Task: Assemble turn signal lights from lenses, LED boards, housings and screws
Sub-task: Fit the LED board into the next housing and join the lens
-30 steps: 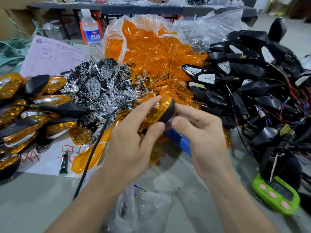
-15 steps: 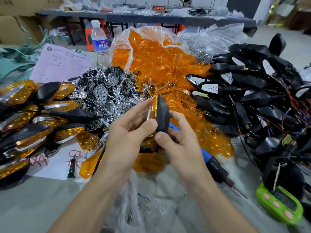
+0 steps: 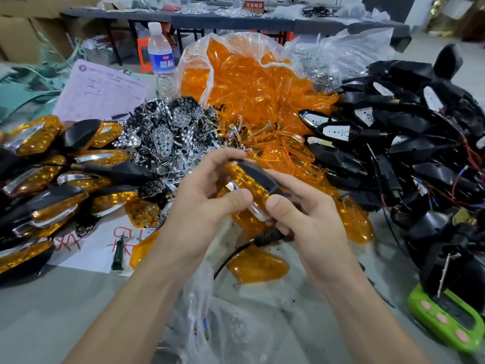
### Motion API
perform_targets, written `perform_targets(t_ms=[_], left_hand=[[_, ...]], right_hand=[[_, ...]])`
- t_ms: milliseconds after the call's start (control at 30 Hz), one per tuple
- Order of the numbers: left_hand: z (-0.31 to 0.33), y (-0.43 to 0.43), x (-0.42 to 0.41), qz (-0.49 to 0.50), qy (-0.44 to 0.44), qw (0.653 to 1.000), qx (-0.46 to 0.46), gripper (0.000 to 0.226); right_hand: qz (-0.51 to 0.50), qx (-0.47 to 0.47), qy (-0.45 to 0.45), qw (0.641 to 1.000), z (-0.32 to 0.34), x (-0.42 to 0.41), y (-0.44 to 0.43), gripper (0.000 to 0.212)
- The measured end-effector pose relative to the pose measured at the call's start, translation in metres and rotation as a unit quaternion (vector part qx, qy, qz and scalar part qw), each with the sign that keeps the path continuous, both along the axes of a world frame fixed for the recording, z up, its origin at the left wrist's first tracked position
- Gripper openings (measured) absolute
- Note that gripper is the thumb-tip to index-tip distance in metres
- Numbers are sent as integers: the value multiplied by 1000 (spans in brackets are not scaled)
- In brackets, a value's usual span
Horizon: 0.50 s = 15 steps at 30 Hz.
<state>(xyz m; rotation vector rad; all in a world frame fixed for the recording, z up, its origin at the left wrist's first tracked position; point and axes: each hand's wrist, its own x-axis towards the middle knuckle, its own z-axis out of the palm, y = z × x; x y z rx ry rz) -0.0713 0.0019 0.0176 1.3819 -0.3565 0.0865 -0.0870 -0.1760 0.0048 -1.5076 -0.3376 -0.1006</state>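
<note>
Holding one light [image 3: 252,185] up over the middle of the bench [image 3: 52,311], in both grips. Left grip [image 3: 199,203] pinching the orange lens side, thumb pressed on the front. Right grip [image 3: 309,227] curled round the black back and the stem end. With a thin cable [image 3: 231,256] hanging down from the stem to the bench.

Could pop apart if squeezed harder on one side than the other. No screw to be seen from here, so cannot tell how well joined. Could slip out and drop onto the loose lens [image 3: 257,264] lying just below. Could snag by the cable, lying close to the clear bag [image 3: 223,324] at the near edge. Would tug the light crooked if pulled up fast.

Gray, dusty bench, crowded nearly all over. Along the left edge, a heap of done lights [image 3: 52,179]. Toward the far edge, a pile of shiny reflectors [image 3: 162,132], a big bag of orange lenses [image 3: 249,82], a water bottle [image 3: 161,61] and a pink paper [image 3: 102,93]. Along the right edge, a heap of black housings [image 3: 420,153] with red and blue wires. At the near right corner, a green timer [image 3: 446,319].

Beyond the bench, a long dark table [image 3: 236,19] with more parts on it, and brown boxes [image 3: 18,35] off to the far left.
</note>
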Motion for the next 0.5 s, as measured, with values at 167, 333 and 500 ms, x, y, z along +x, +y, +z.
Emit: perform_targets(t_ms=[167,333,500], left_hand=[[-5,-2,-1,2,10,1000,-11,42],[-6,-7,-4,-17,32,999,-20,30],[-4,-12,-4,-22,23,998,-51,21]], right_hand=[[-56,-110,-49,991,2,-1,-2,33],[-11,-74,-29,997,3,0,-3,39],[-3,-21,-55,998,1,-3,-3,35]])
